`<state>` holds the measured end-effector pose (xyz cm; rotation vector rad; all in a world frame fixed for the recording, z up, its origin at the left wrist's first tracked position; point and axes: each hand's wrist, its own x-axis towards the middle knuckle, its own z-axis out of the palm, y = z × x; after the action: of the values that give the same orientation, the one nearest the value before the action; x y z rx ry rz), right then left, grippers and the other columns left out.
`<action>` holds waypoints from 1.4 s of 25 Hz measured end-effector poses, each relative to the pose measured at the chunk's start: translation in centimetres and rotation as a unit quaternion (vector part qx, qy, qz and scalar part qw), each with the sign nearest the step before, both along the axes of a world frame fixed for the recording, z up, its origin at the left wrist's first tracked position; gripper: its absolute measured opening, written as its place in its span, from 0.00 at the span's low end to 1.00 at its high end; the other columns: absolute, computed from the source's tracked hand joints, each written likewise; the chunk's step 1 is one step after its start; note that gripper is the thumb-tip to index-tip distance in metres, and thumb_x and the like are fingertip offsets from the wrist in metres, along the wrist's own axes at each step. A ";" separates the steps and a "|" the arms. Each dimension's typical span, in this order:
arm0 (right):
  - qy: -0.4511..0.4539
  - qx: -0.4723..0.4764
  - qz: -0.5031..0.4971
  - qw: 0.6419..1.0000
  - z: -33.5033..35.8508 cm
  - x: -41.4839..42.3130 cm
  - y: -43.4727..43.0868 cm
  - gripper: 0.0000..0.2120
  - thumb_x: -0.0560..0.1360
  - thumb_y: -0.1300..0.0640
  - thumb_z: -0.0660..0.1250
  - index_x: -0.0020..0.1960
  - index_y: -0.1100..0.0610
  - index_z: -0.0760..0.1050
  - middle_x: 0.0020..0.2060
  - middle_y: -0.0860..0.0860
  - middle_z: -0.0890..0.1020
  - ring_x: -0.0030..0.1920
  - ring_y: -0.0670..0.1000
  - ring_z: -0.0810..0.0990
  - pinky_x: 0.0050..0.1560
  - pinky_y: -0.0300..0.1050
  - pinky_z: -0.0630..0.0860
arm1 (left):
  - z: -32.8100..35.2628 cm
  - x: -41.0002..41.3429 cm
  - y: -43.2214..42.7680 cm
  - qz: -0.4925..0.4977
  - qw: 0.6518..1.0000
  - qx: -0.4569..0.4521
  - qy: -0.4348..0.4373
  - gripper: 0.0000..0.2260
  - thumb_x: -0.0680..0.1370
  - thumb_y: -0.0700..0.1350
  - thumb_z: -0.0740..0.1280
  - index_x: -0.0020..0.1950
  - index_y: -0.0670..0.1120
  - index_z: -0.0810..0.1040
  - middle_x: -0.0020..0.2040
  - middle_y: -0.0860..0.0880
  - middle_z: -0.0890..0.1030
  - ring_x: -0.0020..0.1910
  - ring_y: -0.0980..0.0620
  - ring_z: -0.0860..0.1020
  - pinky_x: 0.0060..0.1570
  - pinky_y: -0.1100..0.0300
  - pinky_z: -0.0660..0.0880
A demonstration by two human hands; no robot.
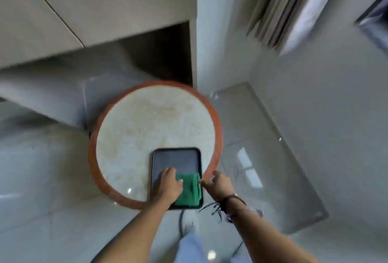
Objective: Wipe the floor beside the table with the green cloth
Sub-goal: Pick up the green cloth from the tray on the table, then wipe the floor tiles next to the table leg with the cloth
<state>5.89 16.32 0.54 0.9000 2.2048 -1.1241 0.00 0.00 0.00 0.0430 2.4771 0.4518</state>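
**Both hands at the tray, green cloth on the table**

Here we are, looking straight down on a small round table point(147, 128), pale speckled top with a reddish-orange rim. At its near edge sits a dark rectangular tray point(178, 157) with rounded corners, its closest end hanging just past the rim. The green cloth point(189, 189) lies bunched in the tray's near right part, folds showing, nowhere near the floor yet.

The left hand point(167, 187) lies palm down on the tray, just left of the cloth. Its fingers are stretched forward and flat, loose rather than curled, and its thumb side touches the cloth's left edge. Nothing is gripped in it.

The right hand point(218, 183) reaches in from the right, beside the tray's right edge. Its fingers are spread and released, and the fingertips point(202, 182) meet the cloth's right edge. Whether they have pinched the fabric I cannot tell; the picture is soft there. A dark wristband point(231, 199) with loose cords circles that wrist.

All around the table, the glossy grey tiled floor point(273, 157) catches window reflections to the right. Pale cabinet panels point(63, 10) stand behind the table, with a dark recess between them and the wall. Light trousers show at the bottom, between the two forearms.
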 end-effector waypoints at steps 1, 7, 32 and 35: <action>-0.023 -0.015 -0.025 0.999 -3.1 0.2 -1.6 0.18 0.69 0.48 0.73 0.50 0.61 0.77 0.47 0.59 0.84 0.50 0.60 0.81 0.43 0.45 0.75 | -2.9 0.5 -0.5 0.043 0.999 0.005 -0.024 0.18 0.75 0.49 0.69 0.61 0.42 0.75 0.61 0.42 0.78 0.60 0.41 0.77 0.58 0.49 0.75; -0.040 0.033 -0.059 0.997 -11.4 2.5 -7.6 0.13 0.70 0.54 0.69 0.49 0.62 0.76 0.48 0.60 0.81 0.48 0.62 0.79 0.42 0.47 0.72 | -11.4 2.1 -1.9 0.269 0.951 0.087 -0.123 0.12 0.71 0.47 0.75 0.50 0.42 0.80 0.52 0.40 0.84 0.46 0.45 0.81 0.51 0.52 0.79; -0.009 0.276 -0.081 0.958 -34.7 11.2 25.3 0.09 0.67 0.54 0.68 0.44 0.57 0.75 0.40 0.62 0.83 0.42 0.64 0.81 0.43 0.52 0.73 | -33.7 11.1 22.3 -0.156 0.985 -0.018 -0.075 0.27 0.72 0.55 0.69 0.65 0.42 0.69 0.66 0.40 0.72 0.66 0.40 0.71 0.65 0.50 0.67; -0.008 0.283 0.116 0.952 -47.3 11.2 23.3 0.14 0.64 0.62 0.65 0.50 0.56 0.74 0.49 0.58 0.83 0.56 0.59 0.77 0.64 0.60 0.63 | -45.7 9.8 23.3 -0.240 0.964 -0.097 -0.051 0.36 0.71 0.53 0.71 0.73 0.39 0.61 0.74 0.38 0.64 0.73 0.40 0.62 0.73 0.48 0.59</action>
<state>17.12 39.62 -46.81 0.8260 2.5842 -0.3705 9.78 23.30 -45.69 0.5149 2.2914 0.0029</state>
